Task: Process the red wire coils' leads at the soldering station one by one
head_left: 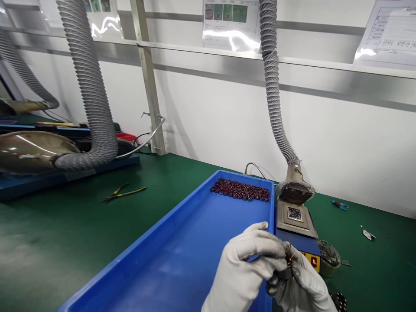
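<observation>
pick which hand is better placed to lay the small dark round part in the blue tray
Left, most likely: the white-gloved left hand is mostly over the long blue plastic tray, while the white-gloved right hand is outside its right wall. Both touch the small dark round part.

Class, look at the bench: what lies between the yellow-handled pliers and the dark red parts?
Between the pliers and the dark red parts, the head view shows bare green tabletop, then the blue tray's side wall.

So both hands are in white fabric gloves, held close together: the left hand comes up with fingers curled inward, and the right hand meets it, fingertips pinched, smudged dark.
</observation>
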Motion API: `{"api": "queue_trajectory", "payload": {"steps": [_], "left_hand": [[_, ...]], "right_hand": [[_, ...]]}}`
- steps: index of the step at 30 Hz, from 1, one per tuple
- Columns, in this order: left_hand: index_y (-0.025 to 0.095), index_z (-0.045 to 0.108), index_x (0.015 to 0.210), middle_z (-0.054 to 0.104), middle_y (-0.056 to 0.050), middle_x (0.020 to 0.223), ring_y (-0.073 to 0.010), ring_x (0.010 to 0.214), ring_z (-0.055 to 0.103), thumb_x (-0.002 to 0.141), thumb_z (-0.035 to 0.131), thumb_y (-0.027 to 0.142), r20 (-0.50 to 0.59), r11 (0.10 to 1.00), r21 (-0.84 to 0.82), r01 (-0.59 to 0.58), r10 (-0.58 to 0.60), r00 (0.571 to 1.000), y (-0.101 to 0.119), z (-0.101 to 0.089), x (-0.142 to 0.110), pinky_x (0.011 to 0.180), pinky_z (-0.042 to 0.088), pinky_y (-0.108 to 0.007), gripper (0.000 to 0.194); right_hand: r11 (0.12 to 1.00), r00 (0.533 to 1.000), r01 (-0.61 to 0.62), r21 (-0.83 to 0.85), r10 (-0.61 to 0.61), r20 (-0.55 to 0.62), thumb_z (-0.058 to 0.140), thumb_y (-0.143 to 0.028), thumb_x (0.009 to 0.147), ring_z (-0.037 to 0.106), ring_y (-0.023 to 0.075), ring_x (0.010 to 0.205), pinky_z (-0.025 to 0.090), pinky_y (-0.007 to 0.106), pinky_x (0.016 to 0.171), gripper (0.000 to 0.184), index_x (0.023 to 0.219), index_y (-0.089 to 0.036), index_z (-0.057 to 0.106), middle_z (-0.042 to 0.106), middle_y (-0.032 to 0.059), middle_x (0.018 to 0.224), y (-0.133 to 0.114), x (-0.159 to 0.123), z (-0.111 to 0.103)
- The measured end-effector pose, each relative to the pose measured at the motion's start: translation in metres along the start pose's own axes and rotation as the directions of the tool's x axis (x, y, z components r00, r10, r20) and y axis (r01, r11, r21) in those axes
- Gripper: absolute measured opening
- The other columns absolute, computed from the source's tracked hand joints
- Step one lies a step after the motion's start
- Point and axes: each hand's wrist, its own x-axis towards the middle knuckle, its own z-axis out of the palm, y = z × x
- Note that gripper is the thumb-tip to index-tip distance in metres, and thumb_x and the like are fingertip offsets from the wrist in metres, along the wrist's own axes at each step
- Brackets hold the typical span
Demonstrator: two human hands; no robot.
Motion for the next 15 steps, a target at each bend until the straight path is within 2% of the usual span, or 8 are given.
{"api": "queue_trajectory", "payload": {"steps": [2,4,5,7,9,10,12,15], "left_hand": [[0.024,0.072,0.063,0.070,0.001,0.062,-0.0172,0.064,0.064,0.063,0.072,0.018,-0.086,0.997,-0.001,-0.079,0.078,0.993,0.002,0.000,-0.001,0.095,0.039,-0.031,0.006],[0.025,0.073,0.069,0.071,0.000,0.074,-0.0188,0.080,0.065,0.062,0.071,0.016,-0.166,0.999,0.013,-0.038,0.040,0.985,0.005,-0.002,0.000,0.090,0.044,-0.027,0.012],[0.026,0.073,0.072,0.072,0.000,0.082,-0.0192,0.087,0.064,0.059,0.069,0.011,-0.162,0.998,0.050,0.023,-0.014,0.987,0.007,-0.004,0.000,0.086,0.046,-0.025,0.020],[0.025,0.073,0.074,0.071,-0.001,0.091,-0.0201,0.092,0.062,0.055,0.064,0.004,-0.073,0.975,0.170,0.146,-0.135,0.988,0.009,-0.005,0.002,0.079,0.049,-0.023,0.030],[0.022,0.072,0.070,0.071,-0.003,0.083,-0.0198,0.086,0.063,0.055,0.059,0.002,0.044,0.955,0.265,0.136,-0.153,0.987,0.008,-0.004,0.003,0.077,0.049,-0.025,0.027],[0.021,0.071,0.066,0.070,-0.003,0.077,-0.0189,0.081,0.064,0.058,0.057,0.003,0.079,0.956,0.285,0.073,-0.099,0.992,0.007,-0.003,0.004,0.078,0.049,-0.027,0.024],[0.020,0.068,0.065,0.068,-0.002,0.069,-0.0171,0.075,0.063,0.063,0.053,0.003,0.113,0.943,0.309,-0.122,0.091,0.989,0.003,-0.001,0.003,0.085,0.045,-0.030,0.022],[0.022,0.065,0.075,0.069,0.001,0.075,-0.0164,0.078,0.063,0.068,0.057,0.005,0.114,0.868,0.347,-0.357,0.338,0.934,-0.002,0.000,0.001,0.094,0.038,-0.033,0.020]], "right_hand": [[1.000,1.000,0.009,0.013,-0.009,-0.010,0.080,-0.025,0.058,0.065,0.0130,0.060,0.053,0.026,0.061,0.025,0.079,-0.023,0.066,0.070,-0.0005,0.070,-0.001,0.001,0.000],[0.999,1.000,0.002,0.033,-0.002,0.002,0.080,-0.026,0.058,0.065,0.0132,0.061,0.052,0.025,0.058,0.023,0.075,-0.023,0.066,0.071,0.0009,0.072,-0.002,0.002,0.000],[0.999,1.000,0.000,0.033,0.000,0.010,0.080,-0.026,0.058,0.065,0.0127,0.060,0.052,0.023,0.057,0.022,0.074,-0.023,0.065,0.071,0.0014,0.073,-0.002,0.002,0.000],[1.000,1.000,0.025,-0.001,-0.025,0.011,0.080,-0.025,0.058,0.065,0.0127,0.061,0.052,0.023,0.056,0.022,0.075,-0.023,0.065,0.070,0.0018,0.074,-0.002,0.001,-0.001],[0.996,0.997,0.068,-0.059,-0.069,-0.016,0.079,-0.027,0.059,0.065,0.0145,0.062,0.053,0.027,0.059,0.025,0.079,-0.023,0.065,0.068,0.0017,0.072,-0.001,0.000,-0.002],[0.991,0.995,0.096,-0.089,-0.099,-0.033,0.079,-0.029,0.059,0.064,0.0160,0.064,0.053,0.030,0.060,0.027,0.080,-0.022,0.064,0.067,0.0017,0.070,0.000,0.000,-0.002],[0.976,0.983,0.161,-0.146,-0.172,-0.071,0.079,-0.034,0.058,0.063,0.0180,0.064,0.053,0.034,0.063,0.029,0.078,-0.021,0.063,0.065,0.0012,0.066,0.002,0.000,-0.001],[0.921,0.926,0.316,-0.228,-0.352,-0.138,0.082,-0.035,0.052,0.060,0.0145,0.060,0.052,0.030,0.063,0.032,0.070,-0.021,0.060,0.062,-0.0019,0.061,0.006,0.003,0.005]]}}
